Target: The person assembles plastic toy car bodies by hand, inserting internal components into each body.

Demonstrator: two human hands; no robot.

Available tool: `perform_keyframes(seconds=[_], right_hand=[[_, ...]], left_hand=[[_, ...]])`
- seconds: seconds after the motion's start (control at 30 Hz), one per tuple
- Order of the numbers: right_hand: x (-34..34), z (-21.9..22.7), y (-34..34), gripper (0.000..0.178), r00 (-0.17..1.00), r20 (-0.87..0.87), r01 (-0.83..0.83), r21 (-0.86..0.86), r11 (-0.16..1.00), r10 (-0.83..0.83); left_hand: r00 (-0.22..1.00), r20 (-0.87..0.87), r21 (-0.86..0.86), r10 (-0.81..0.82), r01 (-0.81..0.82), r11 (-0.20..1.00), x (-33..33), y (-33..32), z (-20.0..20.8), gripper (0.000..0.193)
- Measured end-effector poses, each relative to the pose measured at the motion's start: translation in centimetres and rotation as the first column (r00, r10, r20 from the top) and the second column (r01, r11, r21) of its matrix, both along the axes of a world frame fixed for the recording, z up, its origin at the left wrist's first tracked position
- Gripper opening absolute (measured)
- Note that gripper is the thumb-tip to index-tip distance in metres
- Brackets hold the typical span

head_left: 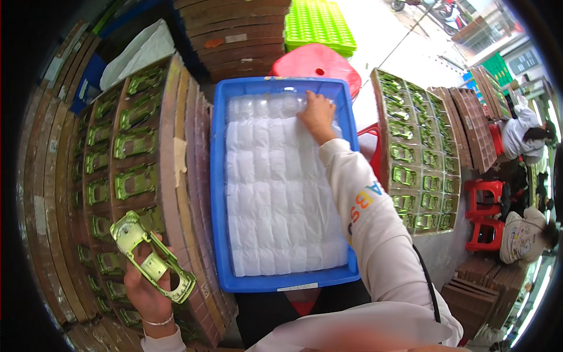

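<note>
My left hand (pixel 146 290) grips a shiny green toy car body shell (pixel 153 264) with cut-out openings, tilted beside the left stack of trays. In front of me stands a blue plastic bin (pixel 218 193), lined with a white sheet (pixel 275 199) pressed into rows of pocket-like bulges. Along the bin's far end, a strip of clear plastic tray (pixel 258 105) shows beyond the sheet. At the far right corner, my right hand (pixel 318 117) rests on the sheet and clear plastic with fingers apart. Its fingertips touch the plastic; nothing shows in its grasp.
Compartment trays (pixel 170 146) of green car shells stand at left. Another such tray (pixel 416 152) is at right. A red stool (pixel 322 61) is behind the bin, with bright green trays (pixel 319 26) beyond. Two people (pixel 525 138) sit far right near red stools (pixel 484 196).
</note>
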State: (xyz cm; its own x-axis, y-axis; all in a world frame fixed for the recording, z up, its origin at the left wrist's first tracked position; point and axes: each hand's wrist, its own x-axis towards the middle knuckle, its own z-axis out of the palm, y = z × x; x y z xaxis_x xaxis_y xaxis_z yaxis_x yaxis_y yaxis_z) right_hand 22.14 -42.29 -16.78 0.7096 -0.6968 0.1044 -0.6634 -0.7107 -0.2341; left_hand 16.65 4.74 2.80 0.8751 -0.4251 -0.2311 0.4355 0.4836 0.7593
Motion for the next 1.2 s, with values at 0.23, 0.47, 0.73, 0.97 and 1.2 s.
perform_keyframes(seconds=[0.23, 0.47, 0.73, 0.97, 1.2], right_hand=[[-1.4, -0.1, 1.2, 0.038, 0.845, 0.534, -0.072, 0.181, 0.981, -0.036], [-5.7, 2.7, 1.4, 0.021, 0.640, 0.703, -0.286, 0.594, 0.752, -0.311], [-15.3, 7.9, 11.1, 0.021, 0.804, 0.403, -0.498, 0.858, -0.127, -0.437], [-23.2, 13.7, 18.5, 0.015, 0.816, 0.480, -0.540, 0.832, -0.127, -0.323], [-28.5, 17.2, 23.2, 0.015, 0.769, 0.622, -0.638, 0.758, 0.137, 0.145]], left_hand=[[1.000, -0.022, 0.063, -0.007, 0.009, 0.998, -2.2, -0.7, 0.1, 0.061], [0.990, -0.121, -0.161, -0.070, 0.050, 0.986, -6.1, -5.2, 0.3, 0.057], [0.928, -0.370, -0.075, -0.039, 0.013, 0.997, -9.7, -6.5, -1.2, 0.050], [0.917, -0.397, 0.014, -0.037, 0.047, 0.999, -13.6, -6.5, -2.1, 0.043], [0.945, -0.255, 0.072, -0.203, 0.228, 0.971, -15.8, -6.2, -6.2, 0.030]])
